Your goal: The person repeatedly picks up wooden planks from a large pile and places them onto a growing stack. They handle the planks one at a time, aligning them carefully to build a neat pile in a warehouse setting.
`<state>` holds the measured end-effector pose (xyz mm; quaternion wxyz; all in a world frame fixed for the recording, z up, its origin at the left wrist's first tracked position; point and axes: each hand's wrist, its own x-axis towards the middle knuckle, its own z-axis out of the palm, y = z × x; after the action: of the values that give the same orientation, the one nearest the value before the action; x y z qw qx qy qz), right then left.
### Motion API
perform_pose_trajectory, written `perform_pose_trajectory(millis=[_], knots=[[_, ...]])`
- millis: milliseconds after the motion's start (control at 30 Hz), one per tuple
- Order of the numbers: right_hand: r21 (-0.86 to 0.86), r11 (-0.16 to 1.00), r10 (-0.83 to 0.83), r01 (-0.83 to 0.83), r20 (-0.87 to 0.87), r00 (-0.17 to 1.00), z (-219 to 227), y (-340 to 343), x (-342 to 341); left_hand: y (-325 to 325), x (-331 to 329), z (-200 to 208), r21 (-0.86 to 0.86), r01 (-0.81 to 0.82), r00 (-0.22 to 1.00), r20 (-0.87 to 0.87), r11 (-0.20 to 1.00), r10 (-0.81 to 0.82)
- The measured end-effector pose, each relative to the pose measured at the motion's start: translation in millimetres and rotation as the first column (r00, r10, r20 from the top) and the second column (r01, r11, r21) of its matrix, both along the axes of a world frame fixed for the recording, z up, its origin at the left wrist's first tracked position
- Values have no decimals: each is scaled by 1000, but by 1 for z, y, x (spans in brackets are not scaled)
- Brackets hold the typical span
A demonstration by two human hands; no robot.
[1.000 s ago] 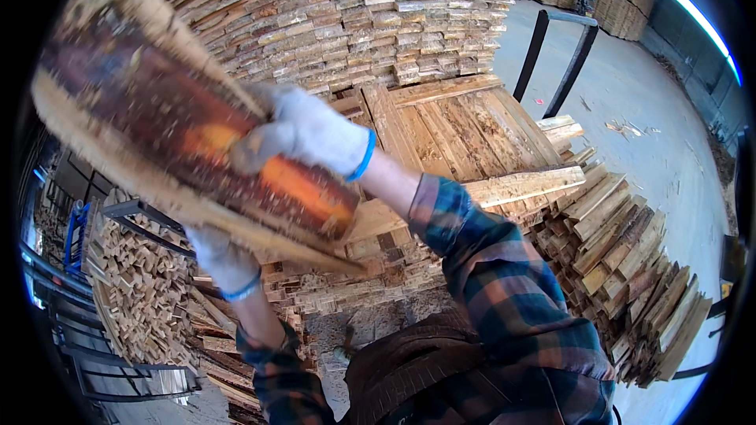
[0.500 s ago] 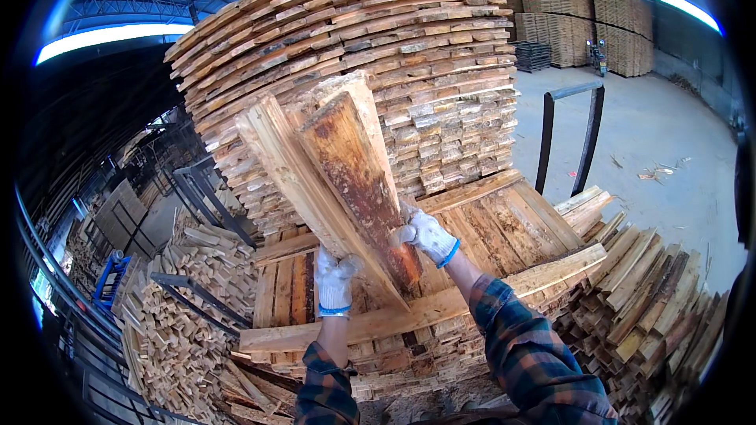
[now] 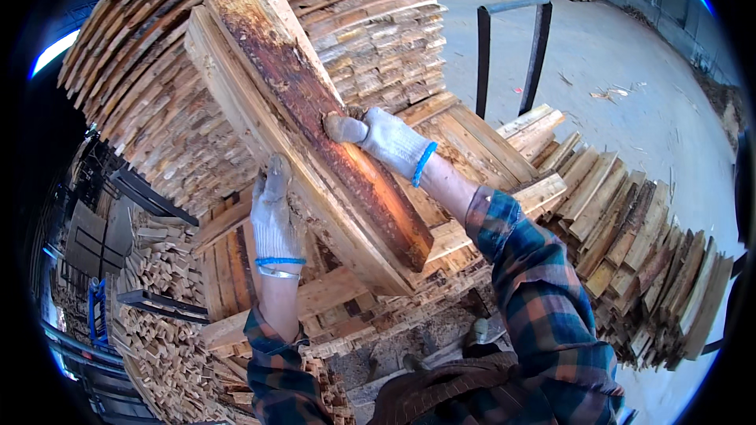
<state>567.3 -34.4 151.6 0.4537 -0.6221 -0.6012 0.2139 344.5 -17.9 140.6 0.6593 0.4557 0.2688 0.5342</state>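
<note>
Held boards (image 3: 307, 142) partly hide the plank stack (image 3: 374, 31), its top cut off above.

Handheld boards (image 3: 315, 149) before lumber stack (image 3: 382, 35)

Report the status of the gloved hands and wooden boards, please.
Left white-gloved hand against pale wooden boards. Right white-gloved hand on tilted brown bark-faced board. Tall wooden plank stack behind.

Top board (image 3: 319, 122): wood, face rough with dark flaky bark; orange patch (image 3: 386, 197) smoother, slight sheen. Boards beneath (image 3: 256, 102): pale bare wood, matt. Gloves (image 3: 395, 144): knit cloth, matt, fingers grimy. Sleeve (image 3: 543, 291): plaid cloth, matt. Stack (image 3: 370, 24): raw wood, rough ends. Frame (image 3: 537, 55): looks metal, worn top. Floor (image 3: 622, 134): smooth, concrete-looking.
</note>
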Motion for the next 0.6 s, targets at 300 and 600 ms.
perform_pose_trajectory(millis=[300,600], knots=[[-319,945,-134,74,-170,976,-115,-67,216,5,199,-152,-489,57,973,-170,870,-159],[-502,851,-326,155,-273,905,-170,-79,306,3,216,-169,-537,-100,915,-381,838,-135]])
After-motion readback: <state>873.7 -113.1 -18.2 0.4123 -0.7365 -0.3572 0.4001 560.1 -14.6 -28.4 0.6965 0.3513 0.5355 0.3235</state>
